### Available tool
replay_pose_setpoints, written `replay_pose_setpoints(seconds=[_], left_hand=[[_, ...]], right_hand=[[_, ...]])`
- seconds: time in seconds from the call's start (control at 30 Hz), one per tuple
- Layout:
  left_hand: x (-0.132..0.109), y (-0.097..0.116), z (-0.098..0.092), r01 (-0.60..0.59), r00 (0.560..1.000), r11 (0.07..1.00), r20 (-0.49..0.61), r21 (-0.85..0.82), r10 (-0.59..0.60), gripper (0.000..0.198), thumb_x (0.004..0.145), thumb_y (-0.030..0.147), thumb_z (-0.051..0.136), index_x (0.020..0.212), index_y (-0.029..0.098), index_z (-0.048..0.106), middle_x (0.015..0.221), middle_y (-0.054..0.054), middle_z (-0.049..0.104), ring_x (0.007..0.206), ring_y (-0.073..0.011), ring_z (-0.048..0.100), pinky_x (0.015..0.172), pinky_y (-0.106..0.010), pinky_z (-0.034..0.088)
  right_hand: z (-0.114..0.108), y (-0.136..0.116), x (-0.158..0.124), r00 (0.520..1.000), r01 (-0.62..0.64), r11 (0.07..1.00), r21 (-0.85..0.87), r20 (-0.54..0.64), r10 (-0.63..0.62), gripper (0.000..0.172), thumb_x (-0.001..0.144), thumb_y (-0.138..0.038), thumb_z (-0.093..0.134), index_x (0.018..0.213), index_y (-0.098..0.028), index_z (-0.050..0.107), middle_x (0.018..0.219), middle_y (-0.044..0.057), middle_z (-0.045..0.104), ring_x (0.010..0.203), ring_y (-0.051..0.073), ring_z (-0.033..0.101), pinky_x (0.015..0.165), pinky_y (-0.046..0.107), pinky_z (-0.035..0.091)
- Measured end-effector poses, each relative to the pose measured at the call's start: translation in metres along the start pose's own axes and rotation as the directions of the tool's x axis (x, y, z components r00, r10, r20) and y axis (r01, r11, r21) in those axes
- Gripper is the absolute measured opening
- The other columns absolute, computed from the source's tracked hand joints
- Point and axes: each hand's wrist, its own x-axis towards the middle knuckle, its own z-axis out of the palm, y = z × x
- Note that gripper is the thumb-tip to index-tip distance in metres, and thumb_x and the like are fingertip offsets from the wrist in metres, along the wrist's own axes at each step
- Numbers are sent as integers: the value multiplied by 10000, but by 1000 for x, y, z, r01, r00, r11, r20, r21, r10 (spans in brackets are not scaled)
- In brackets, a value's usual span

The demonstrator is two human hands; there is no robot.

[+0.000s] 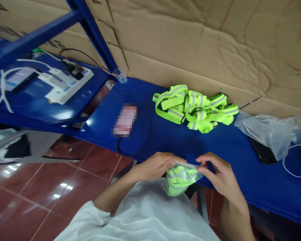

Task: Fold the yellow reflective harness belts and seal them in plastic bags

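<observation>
Left hand [157, 165] and right hand [218, 174] pinching clear bag [181, 180], neon straps [199, 108] beyond, crumpled plastic [272, 130] overlapping black device [263, 154]

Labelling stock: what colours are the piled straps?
Piled straps: neon yellow-green with grey stripes, best in the head view.

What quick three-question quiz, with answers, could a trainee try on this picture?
1. Multiple choice: what shows through the clear plastic bag held by the left hand, with the right hand at its other end?
A) white cables
B) neon reflective straps
C) wooden blocks

2. True or false: seen from the wearer's side, a white power strip lies to the left of the loose strap pile.

3. Fill in the blank: the loose strap pile lies on a ____-coloured tabletop.

Key: 1. B; 2. true; 3. blue
</observation>
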Motion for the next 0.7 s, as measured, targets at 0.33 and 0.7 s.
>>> replay_pose_setpoints(seconds=[0.33, 0.7], left_hand=[[-11, 1, -5, 74, 979, 980, -172, -185, -106, 560, 1118, 534, 364, 1253, 194, 787, 1186, -96, 828, 1100, -218, 793, 962, -307, 604], [-21, -2, -22, -57, 983, 974, -184, -218, 16, 535, 1104, 535, 418, 1243, 199, 810, 1206, -134, 819, 1155, -247, 778, 1035, -341, 603]], right_hand=[[12, -31, 0, 987, -39, 998, -58, 153, 47, 94, 1049, -275, 630, 1107, -255, 702, 1013, 39, 760, 880, 168, 742, 784, 263, 585], [9, -40, 11, 992, 63, 997, -51, 112, -57, 199, 1076, -228, 577, 1229, -261, 700, 1041, 62, 712, 918, 164, 684, 823, 291, 569]])
